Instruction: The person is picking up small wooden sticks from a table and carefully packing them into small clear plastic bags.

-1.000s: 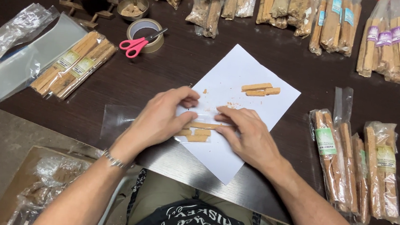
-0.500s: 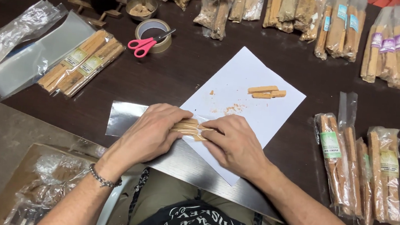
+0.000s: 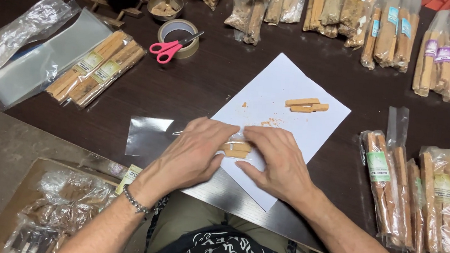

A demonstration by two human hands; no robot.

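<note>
Pressing a small stick bundle (image 3: 235,149) between curled left hand (image 3: 193,153) and right hand (image 3: 276,161), both gripping it, the person is risking brittle sticks crumbling onto the paper (image 3: 311,131) toward 1 o'clock.

At centre lies a white sheet of paper (image 3: 286,113) with tan wooden sticks (image 3: 306,104) on it. Pink-handled scissors (image 3: 167,49) sit at eleven o'clock on the dark brown table (image 3: 196,83). Green-labelled stick packs (image 3: 385,184) lie at three o'clock, purple-labelled packs (image 3: 448,59) at one o'clock.
</note>
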